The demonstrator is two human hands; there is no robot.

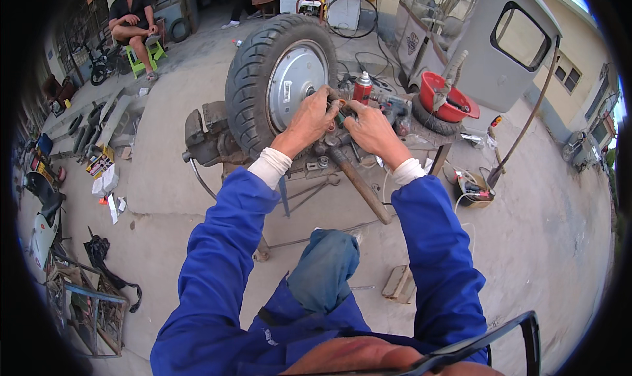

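Observation:
A wheel with a black tire [245, 80] and a silver hub [286, 90] stands upright at the workbench. Beside the hub's centre, my left hand [308, 123] has its fingers closed at the axle end. My right hand [372, 132] is closed just to the right, its fingertips almost meeting the left ones. Whatever small thing lies between the fingertips is too hidden to name. Below the hands, a hammer [359, 185] lies with its wooden handle toward me. A red spray can [363, 86] stands behind my right hand.
A bench vise [209, 134] sits left of the wheel. Wrenches [322, 186] stick out at the bench's near edge. Right of the can are a power drill [393, 106] and a red basin [447, 98] on a tire. A grey vehicle cab [484, 47] stands behind; a person [133, 21] sits far left.

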